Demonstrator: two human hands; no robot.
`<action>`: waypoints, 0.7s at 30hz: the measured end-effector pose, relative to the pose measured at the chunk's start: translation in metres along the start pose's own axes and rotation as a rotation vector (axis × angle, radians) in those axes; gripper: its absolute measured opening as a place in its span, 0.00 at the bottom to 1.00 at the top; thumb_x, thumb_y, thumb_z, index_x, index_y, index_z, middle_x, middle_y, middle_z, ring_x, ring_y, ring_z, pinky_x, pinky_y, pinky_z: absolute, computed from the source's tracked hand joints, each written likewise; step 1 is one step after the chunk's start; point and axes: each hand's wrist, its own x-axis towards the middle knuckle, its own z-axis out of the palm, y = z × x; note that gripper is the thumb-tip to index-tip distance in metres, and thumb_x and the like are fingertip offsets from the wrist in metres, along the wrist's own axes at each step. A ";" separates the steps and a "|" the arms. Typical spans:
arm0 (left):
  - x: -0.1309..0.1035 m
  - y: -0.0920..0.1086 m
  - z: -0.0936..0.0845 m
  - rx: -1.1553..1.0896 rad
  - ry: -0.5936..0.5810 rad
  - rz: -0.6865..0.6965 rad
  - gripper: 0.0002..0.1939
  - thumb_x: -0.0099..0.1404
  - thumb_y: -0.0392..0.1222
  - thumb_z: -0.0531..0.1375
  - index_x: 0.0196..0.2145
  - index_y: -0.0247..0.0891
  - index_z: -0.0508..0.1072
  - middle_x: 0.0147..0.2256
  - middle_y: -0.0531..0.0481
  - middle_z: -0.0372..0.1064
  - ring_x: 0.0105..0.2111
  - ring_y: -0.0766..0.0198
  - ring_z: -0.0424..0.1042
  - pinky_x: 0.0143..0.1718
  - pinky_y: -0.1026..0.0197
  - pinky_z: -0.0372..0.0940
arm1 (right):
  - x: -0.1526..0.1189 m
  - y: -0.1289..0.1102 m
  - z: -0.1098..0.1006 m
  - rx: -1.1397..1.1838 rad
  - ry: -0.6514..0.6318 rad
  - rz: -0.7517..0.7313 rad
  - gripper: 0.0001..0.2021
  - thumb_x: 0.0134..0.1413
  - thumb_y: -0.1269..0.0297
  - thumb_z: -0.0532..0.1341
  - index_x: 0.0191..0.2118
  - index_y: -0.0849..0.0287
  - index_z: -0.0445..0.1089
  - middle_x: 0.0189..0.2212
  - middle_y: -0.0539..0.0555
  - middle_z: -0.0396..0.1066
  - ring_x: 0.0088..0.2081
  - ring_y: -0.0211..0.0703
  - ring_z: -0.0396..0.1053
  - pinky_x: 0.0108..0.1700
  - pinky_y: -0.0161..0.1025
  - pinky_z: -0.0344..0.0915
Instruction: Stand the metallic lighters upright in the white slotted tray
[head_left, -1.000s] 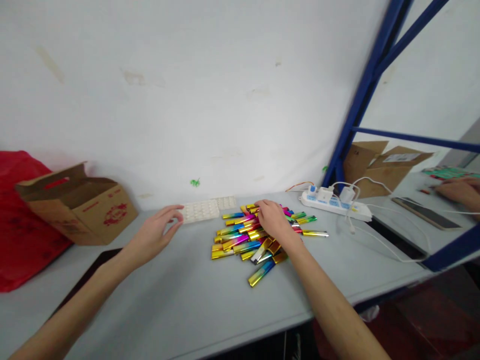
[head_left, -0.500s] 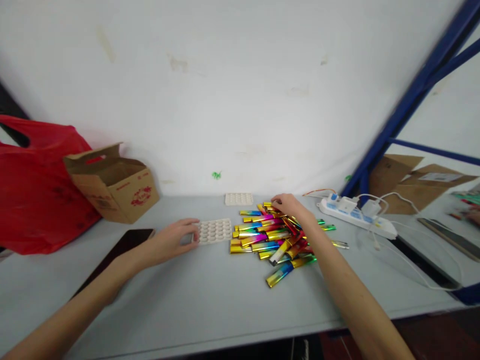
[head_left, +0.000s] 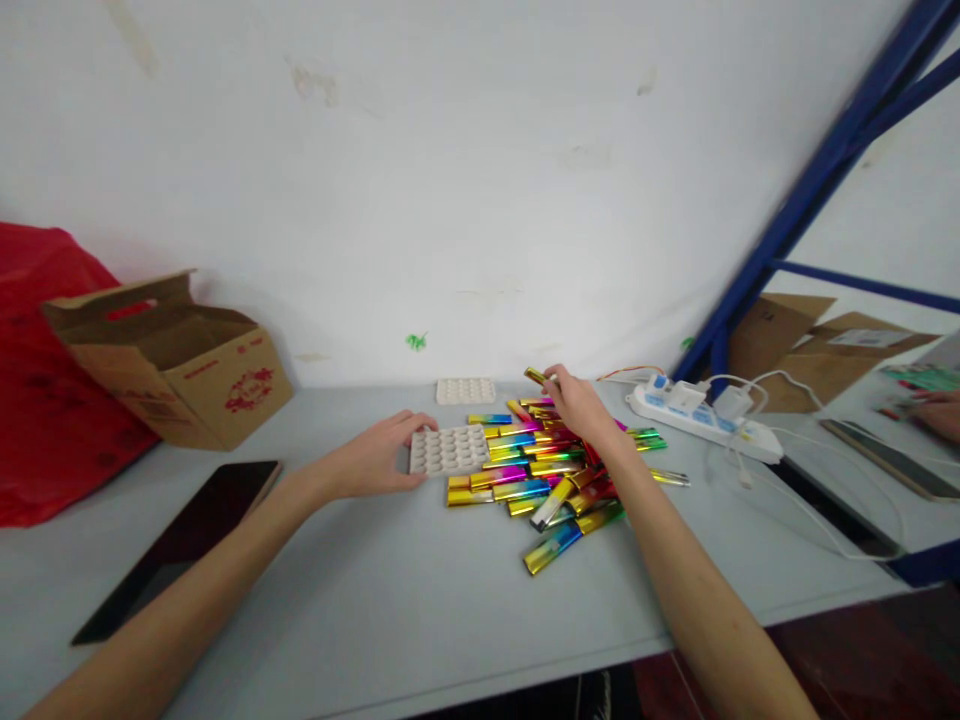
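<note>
My left hand [head_left: 386,452] grips the left end of a white tray [head_left: 450,451] with rows of round hollows, thumb and fingers on its edges. Its right end reaches the pile of shiny multicoloured foil packets [head_left: 517,488]. Above the pile's back edge, my right hand [head_left: 574,400] pinches a small gold packet [head_left: 535,376] that sticks out to the left of the fingertips. A second white tray [head_left: 466,391] lies by the wall, behind the first.
An open cardboard box [head_left: 180,375] and a red bag [head_left: 56,370] stand at left, a dark tablet [head_left: 180,540] nearer. A power strip [head_left: 701,423] with cables lies right, before a blue frame [head_left: 799,205]. Another person's hand [head_left: 937,412] shows far right.
My right hand has risen from the pile, now with a gold packet in its fingers. My left hand has brought the near tray up against the pile. The view has shifted slightly.
</note>
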 end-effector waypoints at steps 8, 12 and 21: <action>-0.017 0.000 0.031 -0.079 0.123 0.072 0.36 0.72 0.52 0.73 0.74 0.46 0.77 0.65 0.41 0.83 0.59 0.42 0.86 0.71 0.42 0.81 | -0.016 -0.027 0.016 0.359 0.257 -0.073 0.13 0.79 0.51 0.71 0.52 0.54 0.87 0.36 0.55 0.86 0.37 0.53 0.79 0.48 0.45 0.73; -0.017 -0.002 0.039 -0.113 0.172 0.083 0.34 0.71 0.51 0.74 0.71 0.47 0.77 0.63 0.42 0.83 0.56 0.43 0.86 0.67 0.43 0.83 | -0.017 -0.052 0.030 0.528 0.246 0.013 0.22 0.76 0.38 0.72 0.37 0.50 0.76 0.28 0.49 0.74 0.35 0.50 0.73 0.42 0.43 0.70; -0.023 0.003 0.050 -0.184 0.244 0.013 0.35 0.67 0.49 0.76 0.69 0.47 0.75 0.58 0.45 0.83 0.55 0.43 0.87 0.65 0.42 0.84 | -0.030 -0.091 0.043 1.154 -0.081 0.091 0.40 0.65 0.10 0.68 0.45 0.46 0.68 0.25 0.40 0.65 0.21 0.38 0.56 0.24 0.36 0.58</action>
